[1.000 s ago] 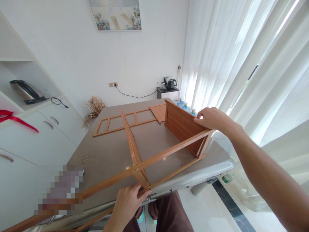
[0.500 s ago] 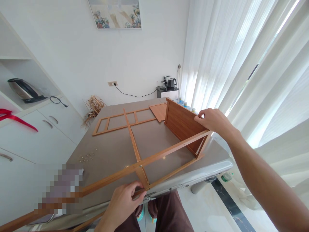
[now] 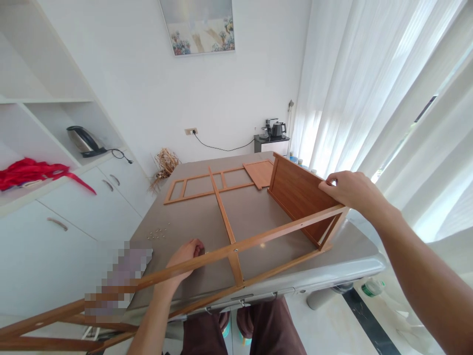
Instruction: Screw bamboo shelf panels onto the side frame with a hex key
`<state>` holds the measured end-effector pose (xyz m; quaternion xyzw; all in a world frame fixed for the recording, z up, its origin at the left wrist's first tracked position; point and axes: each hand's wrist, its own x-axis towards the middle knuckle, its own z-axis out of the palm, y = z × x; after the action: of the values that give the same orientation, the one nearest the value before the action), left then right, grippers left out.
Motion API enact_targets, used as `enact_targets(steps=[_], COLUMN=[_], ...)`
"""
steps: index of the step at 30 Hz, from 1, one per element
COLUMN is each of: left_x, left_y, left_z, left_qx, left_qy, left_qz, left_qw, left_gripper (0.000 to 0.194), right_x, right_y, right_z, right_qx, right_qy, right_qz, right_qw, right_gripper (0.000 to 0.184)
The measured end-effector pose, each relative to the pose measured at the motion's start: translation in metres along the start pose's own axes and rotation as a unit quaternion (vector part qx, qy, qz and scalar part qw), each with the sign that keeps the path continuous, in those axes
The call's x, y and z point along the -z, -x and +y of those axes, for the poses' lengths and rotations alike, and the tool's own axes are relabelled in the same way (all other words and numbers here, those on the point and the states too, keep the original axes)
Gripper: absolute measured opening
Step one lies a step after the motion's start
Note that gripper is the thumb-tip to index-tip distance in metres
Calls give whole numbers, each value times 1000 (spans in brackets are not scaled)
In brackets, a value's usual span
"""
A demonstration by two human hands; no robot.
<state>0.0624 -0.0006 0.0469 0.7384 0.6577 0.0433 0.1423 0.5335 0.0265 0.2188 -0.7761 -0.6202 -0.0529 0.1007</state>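
A partly joined wooden frame [image 3: 288,228] stands on its side along the table's near edge. My right hand [image 3: 349,190] is closed on the upper edge of its wide brown panel [image 3: 301,197], at the right end. Reaching beneath the upper rail, my left hand [image 3: 186,256] is low over the tabletop with its fingers curled in; whatever they may hold is hidden. A thin crossbar [image 3: 221,207] runs from the frame toward the far side. Several small metal fittings [image 3: 158,233] lie beyond my left hand.
A flat ladder-like wooden frame [image 3: 185,197] and a small wooden board [image 3: 260,172] lie farther back on the grey table [image 3: 192,217]. At the left, a blurred flat object [image 3: 129,266] rests near the edge. White curtains [image 3: 340,98] hang at the right.
My left hand has left the lower joint of the crossbar and moved up and left over the tabletop, its fingers now curled. My right hand keeps its hold on the panel. The view has shifted left.
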Motion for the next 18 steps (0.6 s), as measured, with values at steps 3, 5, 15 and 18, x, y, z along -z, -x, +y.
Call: enact_targets(steps=[3,5,15,18], left_x=[6,11,-19,-48], left_y=[-5,-4,73,91], left_z=[-7,-9,55,93], left_qx=[17,36,-125,-112], left_qy=[-20,-33,190,260], left_qz=[19,34,140,215], left_qw=[999,998,964,935], left_gripper=[34,37,78,107], right_x=[0,0,2,-1], right_y=[0,0,1,-4], right_z=[0,0,2,6], right_qx=[-2,-2,14,19], right_qy=[-4,-7,-23,-29], right_qz=[-1,-1,-15,-21], right_qw=[1000,1000,1000,999], right_gripper=[28,28,33,38])
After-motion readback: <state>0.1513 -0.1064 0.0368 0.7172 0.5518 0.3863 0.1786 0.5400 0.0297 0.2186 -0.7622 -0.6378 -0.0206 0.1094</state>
